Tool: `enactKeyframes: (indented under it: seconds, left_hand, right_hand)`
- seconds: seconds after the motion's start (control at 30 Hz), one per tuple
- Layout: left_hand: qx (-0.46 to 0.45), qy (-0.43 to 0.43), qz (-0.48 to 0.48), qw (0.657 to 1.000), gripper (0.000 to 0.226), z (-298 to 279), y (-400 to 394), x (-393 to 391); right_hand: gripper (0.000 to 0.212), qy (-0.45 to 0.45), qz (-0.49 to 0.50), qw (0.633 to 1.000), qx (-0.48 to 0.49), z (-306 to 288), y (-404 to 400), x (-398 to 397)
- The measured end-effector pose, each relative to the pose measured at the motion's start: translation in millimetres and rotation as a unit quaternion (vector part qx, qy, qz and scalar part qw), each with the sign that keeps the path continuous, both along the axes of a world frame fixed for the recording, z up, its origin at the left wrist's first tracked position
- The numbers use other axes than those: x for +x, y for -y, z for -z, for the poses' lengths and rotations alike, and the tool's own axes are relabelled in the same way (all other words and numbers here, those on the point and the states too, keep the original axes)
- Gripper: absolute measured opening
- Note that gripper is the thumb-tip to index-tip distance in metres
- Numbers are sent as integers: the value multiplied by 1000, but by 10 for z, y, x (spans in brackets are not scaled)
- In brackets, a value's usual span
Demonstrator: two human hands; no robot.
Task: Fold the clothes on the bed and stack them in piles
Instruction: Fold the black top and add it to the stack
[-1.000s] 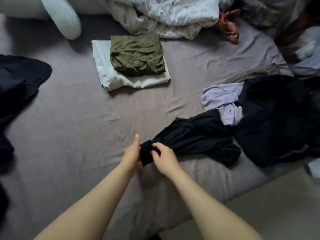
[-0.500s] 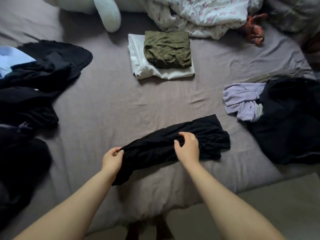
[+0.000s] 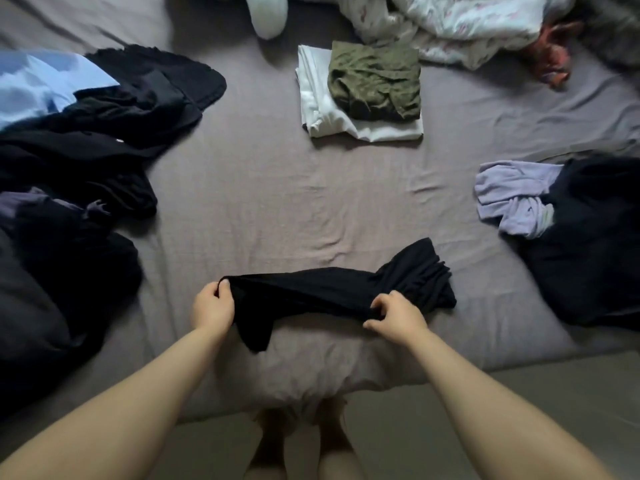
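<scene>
Here, both hands' fingers point(image 3: 221, 285) pinching unlabelled black garment point(image 3: 332, 292)

My left hand's point(image 3: 212, 308) fingertips are tucked behind the edge of the black garment point(image 3: 332, 295), so I cannot see how they lie on the cloth. My right hand point(image 3: 397, 313) covers part of its lower edge. What kind of garment it is I cannot tell; it is bunched into a long strip. The dark heap point(image 3: 69, 209) on the left runs off the frame, as does the light blue piece point(image 3: 38, 86) in it. The dark pile point(image 3: 595, 244) on the right is cut by the edge and blurred. The floral quilt point(image 3: 467, 22), the white cushion point(image 3: 268, 12) and the red cloth point(image 3: 550, 55) up top are smeared and partly cropped.
</scene>
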State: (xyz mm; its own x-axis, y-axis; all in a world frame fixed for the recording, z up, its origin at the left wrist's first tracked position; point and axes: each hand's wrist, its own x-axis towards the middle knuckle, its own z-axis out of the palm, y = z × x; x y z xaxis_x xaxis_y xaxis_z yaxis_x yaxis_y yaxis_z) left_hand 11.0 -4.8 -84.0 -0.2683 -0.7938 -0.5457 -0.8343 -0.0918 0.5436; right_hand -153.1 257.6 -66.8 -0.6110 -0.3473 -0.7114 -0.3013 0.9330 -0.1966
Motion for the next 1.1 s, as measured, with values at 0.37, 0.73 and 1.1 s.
enactKeyframes:
  seconds: [0.37,0.73,1.1]
  left_hand:
    - [23,73,47,996,20,-9,-187,256]
    - [-43,-58,202,977,33,-430,-1009,-904]
    - [484,-120,-227,837,8,-677,-1514,-1943]
  right_hand:
    - [85,-28,394,917,-60,191,-483,-735]
    - [13,142,334,876,-316,-221,243,-962]
    - [11,298,160,887,-314,-784,4,-1067]
